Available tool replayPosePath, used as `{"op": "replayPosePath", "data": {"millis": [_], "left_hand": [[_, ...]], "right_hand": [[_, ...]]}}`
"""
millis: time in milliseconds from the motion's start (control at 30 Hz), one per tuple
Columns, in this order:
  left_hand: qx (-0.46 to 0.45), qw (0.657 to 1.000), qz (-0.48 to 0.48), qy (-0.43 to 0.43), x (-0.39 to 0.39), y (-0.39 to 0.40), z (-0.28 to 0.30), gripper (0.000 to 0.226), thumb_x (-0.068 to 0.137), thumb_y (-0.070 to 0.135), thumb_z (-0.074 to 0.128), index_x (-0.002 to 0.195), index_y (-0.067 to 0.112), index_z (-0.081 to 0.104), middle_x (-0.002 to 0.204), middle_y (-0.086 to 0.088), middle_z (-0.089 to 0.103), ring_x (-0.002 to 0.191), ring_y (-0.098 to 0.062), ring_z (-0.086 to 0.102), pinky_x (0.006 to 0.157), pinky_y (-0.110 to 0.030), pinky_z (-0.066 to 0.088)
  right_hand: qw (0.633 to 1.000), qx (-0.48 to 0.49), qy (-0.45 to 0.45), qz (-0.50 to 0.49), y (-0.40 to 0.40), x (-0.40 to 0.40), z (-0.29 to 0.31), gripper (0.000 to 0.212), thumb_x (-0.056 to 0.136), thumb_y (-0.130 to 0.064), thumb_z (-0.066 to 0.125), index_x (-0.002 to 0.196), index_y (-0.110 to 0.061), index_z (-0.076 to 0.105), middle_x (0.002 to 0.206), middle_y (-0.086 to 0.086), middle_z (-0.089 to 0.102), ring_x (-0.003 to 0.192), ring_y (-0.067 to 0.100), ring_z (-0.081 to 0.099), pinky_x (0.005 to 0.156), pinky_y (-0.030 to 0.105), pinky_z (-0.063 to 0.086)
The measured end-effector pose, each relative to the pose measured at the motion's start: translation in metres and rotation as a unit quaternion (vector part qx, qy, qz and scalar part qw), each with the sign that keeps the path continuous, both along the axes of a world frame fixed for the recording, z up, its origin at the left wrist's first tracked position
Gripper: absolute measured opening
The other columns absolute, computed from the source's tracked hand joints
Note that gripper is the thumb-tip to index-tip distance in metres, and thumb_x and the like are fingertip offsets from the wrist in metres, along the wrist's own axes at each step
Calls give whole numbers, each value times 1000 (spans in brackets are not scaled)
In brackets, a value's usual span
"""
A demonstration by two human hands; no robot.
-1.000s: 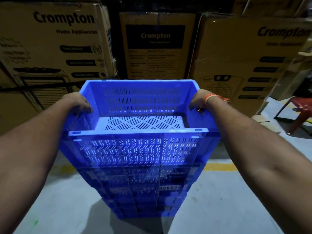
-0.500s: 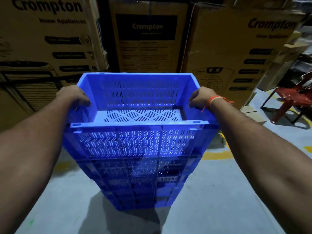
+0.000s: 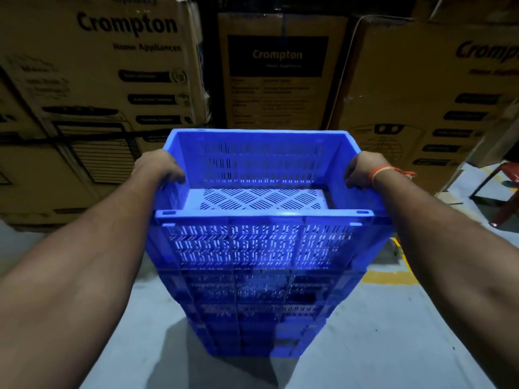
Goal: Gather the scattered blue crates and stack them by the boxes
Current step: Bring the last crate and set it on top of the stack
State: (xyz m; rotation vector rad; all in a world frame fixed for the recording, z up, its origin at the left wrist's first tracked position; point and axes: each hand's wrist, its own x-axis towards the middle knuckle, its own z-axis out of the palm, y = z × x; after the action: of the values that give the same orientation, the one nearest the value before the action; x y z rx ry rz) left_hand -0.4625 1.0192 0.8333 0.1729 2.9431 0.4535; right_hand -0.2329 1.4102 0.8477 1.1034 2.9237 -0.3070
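i take the top blue crate [image 3: 262, 189] as my landmark. far to its left and behind stands a big cardboard box [image 3: 92, 68] printed "crompton home appliances", with more cartons stacked below it. nearer in, my left hand [image 3: 160, 169] sits on the crate's left rim, fingers curled over the edge and gripping it. the crate itself is open-topped with slotted walls and a slotted floor, and it sits level on top of a stack of blue crates [image 3: 258, 310] that reaches down to the grey concrete floor [image 3: 393, 346]. directly behind the crate is a narrower crompton box [image 3: 280, 71] with a dark label panel. on the crate's right rim my right hand [image 3: 362, 171] is clamped the same way, fingers hooked over the edge, an orange thread band [image 3: 389, 172] round the wrist. behind and to the right of the crate is another large crompton carton [image 3: 432, 88]. low on the floor to the right of the stack runs a yellow painted line [image 3: 384, 276], and at the far right edge i see part of a red plastic chair [image 3: 505, 189]. the stack stands just in front of the boxes.
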Motion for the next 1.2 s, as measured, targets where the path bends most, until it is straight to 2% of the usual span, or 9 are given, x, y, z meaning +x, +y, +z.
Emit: {"op": "replayPosePath", "data": {"millis": [133,300,367,500,600,800,1033,1200], "left_hand": [[2,1000,17,-1,-1,-5,2,26,60,40,82,80,24,79,74,-5,73,77,-25,70,68,-26,51],[-9,1000,19,6,0,3,1,30,53,44,81,77,25,78,74,-6,73,74,-26,70,66,-27,52],[-14,1000,19,0,1,1,1,26,56,41,81,76,24,78,68,-5,73,72,-24,70,64,-26,50],[-19,1000,19,4,3,5,3,22,60,40,80,74,23,78,63,-3,72,69,-22,70,59,-26,47],[-23,1000,21,4,1,4,3,23,59,40,80,74,23,78,64,-4,72,70,-23,70,61,-26,48],[-26,999,21,1,4,3,4,23,56,40,80,71,23,78,65,-4,72,67,-22,70,57,-25,47],[-23,1000,21,-5,8,2,3,31,50,43,79,74,24,77,75,-6,72,71,-23,69,56,-28,47],[-21,1000,5,-12,7,-2,6,34,47,44,79,75,25,78,69,-4,73,68,-23,72,65,-28,56]], "right_hand": [[1000,3,-1,-10,-4,-1,-1,13,62,-20,80,74,-16,76,72,5,73,68,22,69,70,31,59],[1000,10,-8,-17,-1,1,-1,19,65,-20,75,83,-15,76,85,7,73,78,25,69,73,31,59],[1000,8,-10,-11,-3,-1,-1,23,64,-21,74,86,-14,75,86,7,73,80,26,69,73,31,59],[1000,-8,-14,-25,2,0,-3,24,58,-22,76,82,-15,76,79,5,73,71,22,69,65,27,57],[1000,-7,-6,-22,1,0,-3,24,58,-22,76,81,-15,76,80,6,73,71,23,68,64,26,56],[1000,-12,-4,-13,7,0,-4,21,58,-23,76,78,-16,77,70,2,73,65,19,69,68,29,60],[1000,-3,-2,-2,5,1,-3,15,60,-20,77,74,-16,77,69,2,73,67,20,70,72,33,61],[999,21,-14,27,4,3,-2,15,64,-22,79,78,-17,78,74,4,74,75,23,70,75,31,58]]}}
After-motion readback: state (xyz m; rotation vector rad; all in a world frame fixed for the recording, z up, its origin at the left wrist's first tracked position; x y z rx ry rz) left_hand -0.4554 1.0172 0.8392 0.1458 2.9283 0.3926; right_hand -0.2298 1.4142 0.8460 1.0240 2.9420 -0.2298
